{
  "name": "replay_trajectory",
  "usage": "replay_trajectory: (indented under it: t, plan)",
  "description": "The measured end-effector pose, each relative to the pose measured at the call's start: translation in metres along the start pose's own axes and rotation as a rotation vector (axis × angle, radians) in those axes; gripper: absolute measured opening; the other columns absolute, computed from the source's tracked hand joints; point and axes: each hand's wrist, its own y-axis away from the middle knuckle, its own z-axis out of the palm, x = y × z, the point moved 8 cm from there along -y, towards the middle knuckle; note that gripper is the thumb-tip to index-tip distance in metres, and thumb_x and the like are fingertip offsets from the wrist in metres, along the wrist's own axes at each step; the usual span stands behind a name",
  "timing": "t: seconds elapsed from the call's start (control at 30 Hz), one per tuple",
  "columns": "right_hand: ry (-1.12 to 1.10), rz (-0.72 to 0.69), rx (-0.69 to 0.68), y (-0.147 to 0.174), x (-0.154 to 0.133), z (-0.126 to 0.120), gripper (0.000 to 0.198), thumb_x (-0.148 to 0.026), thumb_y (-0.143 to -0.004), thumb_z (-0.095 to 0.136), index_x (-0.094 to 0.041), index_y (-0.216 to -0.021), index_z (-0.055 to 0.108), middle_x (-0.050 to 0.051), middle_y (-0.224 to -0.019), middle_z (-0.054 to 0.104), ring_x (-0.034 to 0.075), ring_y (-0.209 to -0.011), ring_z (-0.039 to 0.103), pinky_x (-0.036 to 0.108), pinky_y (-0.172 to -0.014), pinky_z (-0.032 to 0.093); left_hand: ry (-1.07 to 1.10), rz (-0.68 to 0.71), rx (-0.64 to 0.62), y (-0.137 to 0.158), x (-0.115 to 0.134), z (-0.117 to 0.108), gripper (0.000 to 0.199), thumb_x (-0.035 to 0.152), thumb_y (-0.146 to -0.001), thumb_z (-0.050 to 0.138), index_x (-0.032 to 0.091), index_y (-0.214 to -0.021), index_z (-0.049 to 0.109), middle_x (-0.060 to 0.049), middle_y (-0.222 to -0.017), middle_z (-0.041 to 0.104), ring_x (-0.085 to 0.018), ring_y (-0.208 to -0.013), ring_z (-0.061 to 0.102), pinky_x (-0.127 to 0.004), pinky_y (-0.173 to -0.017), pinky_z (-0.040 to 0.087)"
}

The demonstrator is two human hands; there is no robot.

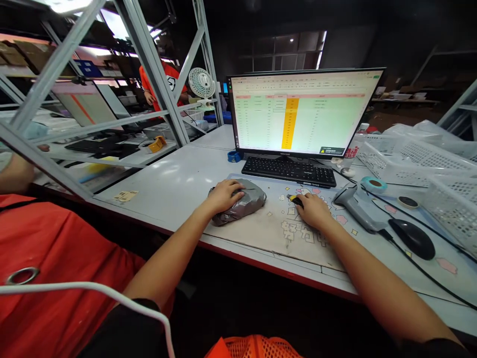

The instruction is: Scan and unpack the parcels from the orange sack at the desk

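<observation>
A grey plastic-wrapped parcel lies on the desk mat near the front edge. My left hand is on its left side, fingers curved over the top and gripping it. To the right, my right hand is closed around a small yellow-and-black utility knife. The knife's front end points left toward the parcel, with a gap between them. Most of the knife's handle is hidden by my fingers. Both hands rest low over the printed desk mat.
Behind the hands stand a black keyboard and a lit monitor. On the right are a barcode scanner, a black mouse, tape rolls and white baskets. A person in red sits close on the left.
</observation>
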Motion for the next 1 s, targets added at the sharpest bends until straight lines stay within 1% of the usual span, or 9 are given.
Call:
replay_trajectory:
  t: [0.13,0.23,0.3,0.43,0.5,0.6,0.73,0.9,1.0]
  plan:
    - [-0.183,-0.136,0.197,-0.001,-0.017,-0.019,0.044,-0.028,-0.102,0.05,-0.012,-0.141,0.062,0.019,-0.138,0.063,0.035,-0.13,0.055,0.05,-0.112,0.044,-0.078,0.102,0.15,0.018,0.028,0.007,0.029,0.03,-0.106,0.046,0.016,-0.094,0.068,-0.012,-0.098,0.069,-0.029,-0.099,0.059,-0.045,-0.095,0.048]
    - [-0.43,-0.342,0.308,-0.003,-0.056,-0.036,0.042,-0.029,-0.102,0.05,-0.013,-0.139,0.064,0.016,-0.14,0.064,0.029,-0.133,0.056,0.045,-0.119,0.041,-0.076,0.202,0.244,0.04,0.062,0.013,0.031,0.029,-0.109,0.042,0.017,-0.092,0.065,-0.011,-0.091,0.068,-0.027,-0.095,0.057,-0.044,-0.091,0.046]
    - [-0.524,-0.468,0.275,-0.006,-0.092,-0.039,0.05,-0.032,-0.1,0.055,-0.016,-0.147,0.059,0.016,-0.152,0.057,0.027,-0.141,0.052,0.045,-0.122,0.039,-0.077,0.281,0.26,0.05,0.087,0.018,0.03,0.029,-0.108,0.042,0.018,-0.091,0.064,-0.01,-0.089,0.068,-0.027,-0.093,0.057,-0.043,-0.089,0.045]
    - [-0.464,-0.599,0.022,-0.015,-0.154,-0.026,0.061,-0.036,-0.099,0.062,-0.022,-0.158,0.051,0.012,-0.169,0.039,0.03,-0.152,0.041,0.048,-0.124,0.036,-0.077,0.402,0.352,0.065,0.12,0.015,0.031,0.024,-0.107,0.043,0.02,-0.079,0.059,-0.007,-0.075,0.064,-0.024,-0.08,0.057,-0.041,-0.079,0.043]
    - [-0.419,-0.563,-0.062,-0.022,-0.165,-0.02,0.047,-0.038,-0.104,0.056,-0.026,-0.15,0.06,0.009,-0.16,0.052,0.029,-0.142,0.054,0.043,-0.115,0.044,-0.063,0.43,0.372,0.075,0.129,0.011,0.033,0.021,-0.105,0.044,0.022,-0.074,0.055,-0.004,-0.068,0.061,-0.022,-0.07,0.054,-0.039,-0.073,0.041]
    - [-0.354,-0.378,-0.075,-0.035,-0.155,-0.013,0.036,-0.043,-0.109,0.048,-0.029,-0.133,0.07,0.009,-0.128,0.074,0.028,-0.114,0.07,0.038,-0.094,0.052,-0.025,0.441,0.343,0.098,0.139,0.008,0.035,0.019,-0.104,0.049,0.022,-0.07,0.053,-0.001,-0.06,0.058,-0.018,-0.06,0.049,-0.037,-0.066,0.038]
    - [-0.314,-0.275,-0.056,-0.04,-0.146,-0.005,0.036,-0.044,-0.11,0.044,-0.03,-0.129,0.071,0.009,-0.118,0.078,0.028,-0.105,0.072,0.034,-0.085,0.05,0.042,0.162,0.371,0.133,0.126,0.006,0.035,0.021,-0.106,0.049,0.021,-0.071,0.056,-0.002,-0.062,0.062,-0.017,-0.06,0.057,-0.033,-0.063,0.039]
    - [-0.304,-0.239,-0.053,-0.033,-0.142,0.0,0.036,-0.039,-0.111,0.042,-0.026,-0.12,0.074,0.01,-0.112,0.078,0.026,-0.1,0.071,0.031,-0.083,0.047,-0.069,-0.417,0.2,0.151,0.061,0.009,0.031,0.037,-0.108,0.045,0.023,-0.091,0.067,-0.004,-0.071,0.074,-0.024,-0.064,0.07,-0.032,-0.06,0.038]
    - [-0.356,-0.218,-0.038,-0.026,-0.141,0.0,0.035,-0.037,-0.111,0.043,-0.023,-0.112,0.075,0.01,-0.107,0.078,0.024,-0.096,0.07,0.03,-0.082,0.046,-0.092,-0.626,0.099,0.145,0.028,0.005,0.041,0.048,-0.108,0.038,0.022,-0.096,0.069,-0.009,-0.078,0.078,-0.031,-0.075,0.075,-0.034,-0.064,0.042]
